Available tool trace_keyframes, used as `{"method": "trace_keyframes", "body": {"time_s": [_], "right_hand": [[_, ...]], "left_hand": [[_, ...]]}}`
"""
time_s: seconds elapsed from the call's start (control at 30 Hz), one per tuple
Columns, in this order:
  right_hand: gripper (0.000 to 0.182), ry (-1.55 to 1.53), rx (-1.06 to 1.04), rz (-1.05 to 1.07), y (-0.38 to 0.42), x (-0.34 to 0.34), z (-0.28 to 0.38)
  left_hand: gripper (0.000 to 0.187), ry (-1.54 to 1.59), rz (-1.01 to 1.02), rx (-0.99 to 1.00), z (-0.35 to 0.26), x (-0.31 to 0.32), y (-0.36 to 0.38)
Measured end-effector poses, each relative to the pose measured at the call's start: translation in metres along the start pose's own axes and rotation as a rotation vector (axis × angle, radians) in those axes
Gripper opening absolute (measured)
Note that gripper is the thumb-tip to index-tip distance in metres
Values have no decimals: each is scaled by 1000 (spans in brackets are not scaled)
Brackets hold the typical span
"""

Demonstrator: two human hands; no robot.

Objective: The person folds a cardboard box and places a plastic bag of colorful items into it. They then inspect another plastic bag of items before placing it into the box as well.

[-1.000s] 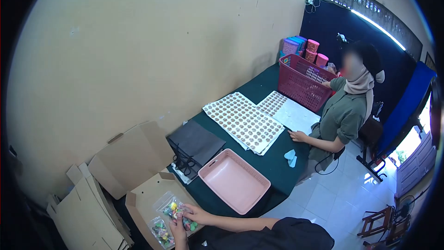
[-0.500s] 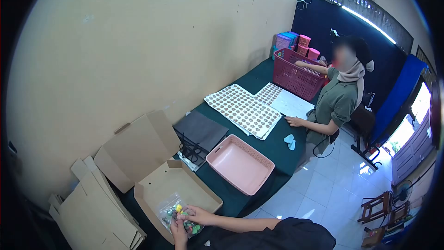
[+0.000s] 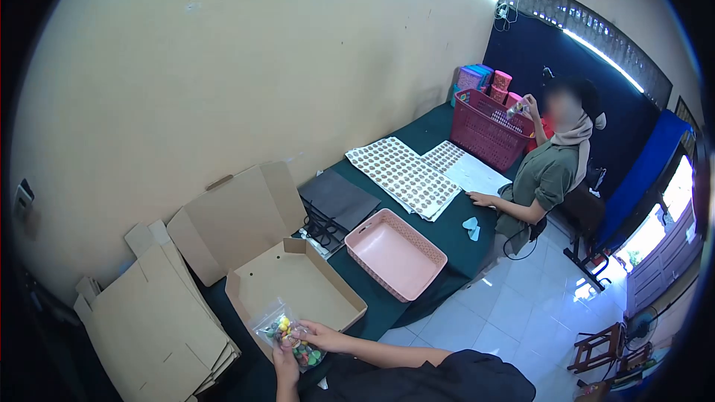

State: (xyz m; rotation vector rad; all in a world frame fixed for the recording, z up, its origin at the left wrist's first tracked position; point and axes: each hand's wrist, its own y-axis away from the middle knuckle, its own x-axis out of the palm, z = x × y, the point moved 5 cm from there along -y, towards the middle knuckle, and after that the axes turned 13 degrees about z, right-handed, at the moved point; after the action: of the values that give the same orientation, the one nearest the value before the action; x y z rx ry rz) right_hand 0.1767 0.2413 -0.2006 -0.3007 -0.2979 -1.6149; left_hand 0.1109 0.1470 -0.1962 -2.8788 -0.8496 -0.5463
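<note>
A clear zip bag (image 3: 307, 354) of small colourful pieces, perhaps sweets, is held between both hands over the near edge of an open cardboard box (image 3: 298, 283). My left hand (image 3: 285, 363) is closed on the bag's left side. From the right, my right hand (image 3: 320, 336) grips the bag, its fingers close to those of the left. Green, yellow and red pieces show through the plastic. The box lid stands raised toward the wall, and the box floor shows bare cardboard.
Flat cardboard boxes (image 3: 153, 320) are stacked at left. Beyond the box lie black paper bags (image 3: 339, 205) and a pink basket (image 3: 406, 257). Sticker sheets (image 3: 406, 175) cover the far table. A co-worker (image 3: 547, 164) stands by a maroon basket (image 3: 488, 134), raising a small packet (image 3: 515, 109).
The co-worker's hand has come up out of the maroon basket with a small packet. My view has shifted slightly. Both my hands still hold the zip bag.
</note>
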Motion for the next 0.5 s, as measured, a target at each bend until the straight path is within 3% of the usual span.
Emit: {"method": "trace_keyframes", "body": {"time_s": [0.07,0.1,0.17,0.27,0.33,0.4,0.5], "right_hand": [[37,-26,-25,3,-2,4,-2],[34,-48,-56,9,-6,5,-2],[29,-45,-73,-1,-9,7,1],[35,15,2,33,-6,13,13],[29,13,62,6,-1,12,19],[30,-47,51,87,-4,5,0],[36,-184,49,18,4,10,7]], "left_hand": [[37,-183,41,-82,3,-6,1],[36,-129,39,10,-2,-4,-1],[36,-117,30,-32,-9,-5,1],[38,-123,23,8,-12,-3,-1],[40,-109,27,-57,-13,-2,1],[42,-104,51,-55,-5,-4,2],[45,-52,38,-90,6,-8,1]]}}
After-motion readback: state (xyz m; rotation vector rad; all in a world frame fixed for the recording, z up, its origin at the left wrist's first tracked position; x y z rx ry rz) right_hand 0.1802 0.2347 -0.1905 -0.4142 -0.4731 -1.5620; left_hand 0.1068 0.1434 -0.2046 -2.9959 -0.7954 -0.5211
